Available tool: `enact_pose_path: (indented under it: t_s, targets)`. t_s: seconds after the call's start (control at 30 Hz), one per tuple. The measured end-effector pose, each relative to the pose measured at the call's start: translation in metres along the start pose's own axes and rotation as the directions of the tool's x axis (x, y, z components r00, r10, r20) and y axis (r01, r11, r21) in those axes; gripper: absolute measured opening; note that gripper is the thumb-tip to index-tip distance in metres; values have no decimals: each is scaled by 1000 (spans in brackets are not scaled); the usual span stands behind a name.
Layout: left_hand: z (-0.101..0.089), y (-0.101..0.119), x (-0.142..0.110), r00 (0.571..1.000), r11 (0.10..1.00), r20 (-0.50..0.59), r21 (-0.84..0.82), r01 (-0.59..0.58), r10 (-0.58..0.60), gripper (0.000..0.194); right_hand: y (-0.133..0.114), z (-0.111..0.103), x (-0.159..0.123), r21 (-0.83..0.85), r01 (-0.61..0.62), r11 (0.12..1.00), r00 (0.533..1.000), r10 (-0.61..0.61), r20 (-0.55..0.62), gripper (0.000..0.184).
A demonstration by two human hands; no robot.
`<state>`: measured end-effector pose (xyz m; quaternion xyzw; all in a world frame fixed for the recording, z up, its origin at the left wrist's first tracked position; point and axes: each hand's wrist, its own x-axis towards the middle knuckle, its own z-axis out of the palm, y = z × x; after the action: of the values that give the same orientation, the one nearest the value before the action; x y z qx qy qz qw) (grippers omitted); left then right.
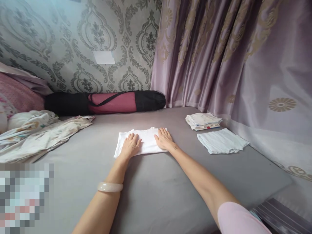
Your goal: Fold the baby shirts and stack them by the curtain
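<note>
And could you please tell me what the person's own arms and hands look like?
The left hand and right hand are ungloved. A smooth, whitish bangle circles the left forearm; a light pink sleeve shows on the right arm. Small dark markings show near both wrists, too small to make out.

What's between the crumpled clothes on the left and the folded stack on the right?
In the head view, a folded white cloth on the grey sheet, with the left hand and right hand flat on it.
</note>
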<state>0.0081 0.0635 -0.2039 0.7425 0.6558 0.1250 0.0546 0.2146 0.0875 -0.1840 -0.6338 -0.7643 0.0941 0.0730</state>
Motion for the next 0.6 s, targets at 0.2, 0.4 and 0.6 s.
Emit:
enact_pose_path:
  t_s: [0.2,0.4,0.6]
  targets:
    - [3,-4,1,998,1000,-67,-32,-1,-1,43,-36,1,1,-13,150,989,987,-151,-55,66]
    - [4,-11,2,995,998,-95,-56,-35,30,42,-38,22,4,-18,136,991,990,-137,-38,66]
    - [6,-22,7,985,979,-168,-202,10,-45,43,-39,16,6,-6,125,992,991,-125,40,68]
